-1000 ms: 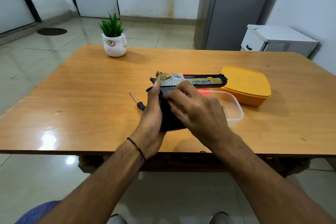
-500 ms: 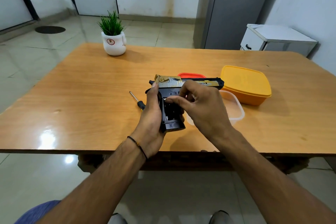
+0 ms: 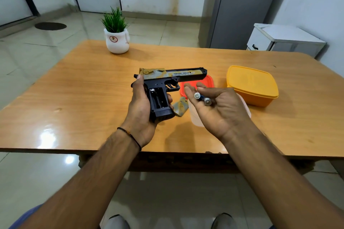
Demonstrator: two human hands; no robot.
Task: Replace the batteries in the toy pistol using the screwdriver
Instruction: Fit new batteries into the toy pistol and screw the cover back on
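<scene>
**Toy pistol open, batteries out**

The toy pistol (image 3: pixel 168 87) is black with a gold and grey top. It is held up above the table, its barrel pointing right. The grip is open (you can see the dark battery slot inside, with one shiny metal bit at its top). Two batteries (image 3: pixel 202 98) lie side by side in an open palm just right of the pistol, their round silver ends facing us.
</scene>
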